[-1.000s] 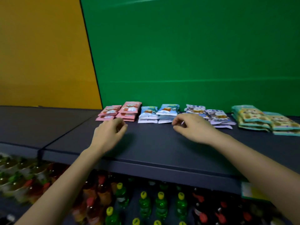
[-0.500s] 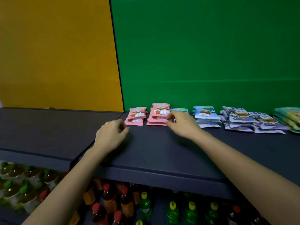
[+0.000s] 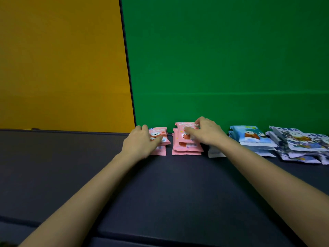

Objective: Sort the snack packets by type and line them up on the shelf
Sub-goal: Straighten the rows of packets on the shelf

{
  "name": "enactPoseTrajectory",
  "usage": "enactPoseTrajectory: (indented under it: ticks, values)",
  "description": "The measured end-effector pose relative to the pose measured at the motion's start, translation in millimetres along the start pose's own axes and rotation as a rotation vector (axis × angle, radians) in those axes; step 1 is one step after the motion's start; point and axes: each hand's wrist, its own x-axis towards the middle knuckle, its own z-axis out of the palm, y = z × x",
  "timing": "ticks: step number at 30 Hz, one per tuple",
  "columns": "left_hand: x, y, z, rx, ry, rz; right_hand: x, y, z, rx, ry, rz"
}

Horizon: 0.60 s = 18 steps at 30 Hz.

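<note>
Two stacks of pink snack packets lie at the back of the dark shelf (image 3: pixel 160 189), against the green wall. My left hand (image 3: pixel 140 142) rests on the left pink stack (image 3: pixel 161 150), with its fingers laid across the top packet. My right hand (image 3: pixel 207 133) is on the right pink stack (image 3: pixel 185 148) and pinches the far end of its top packet. To the right, a blue stack (image 3: pixel 249 138) and a purple-white stack (image 3: pixel 300 143) lie in the same row. A pale packet (image 3: pixel 214 152) shows under my right wrist.
A green wall panel (image 3: pixel 222 59) backs the shelf, and an orange panel (image 3: pixel 58 59) stands to its left. A second dark shelf board (image 3: pixel 53 157) adjoins on the left. The shelf's front edge runs along the bottom of the view.
Both hands moved forward and left onto the pink stacks. The view swung left and up, so the green packets and the bottles below dropped out of sight.
</note>
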Motion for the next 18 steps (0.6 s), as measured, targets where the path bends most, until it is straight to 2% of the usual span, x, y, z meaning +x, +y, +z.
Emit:
enactPoseTrajectory:
  ticks: [12, 18]
  values:
    - [51.1, 13.5, 16.1, 0.066, -0.277, -0.116, 6.4, -32.3, 20.7, -0.182, -0.053, 0.155]
    - [51.3, 9.9, 18.4, -0.011, -0.289, -0.112, 6.7, -35.2, 32.9, -0.147, 0.029, 0.207]
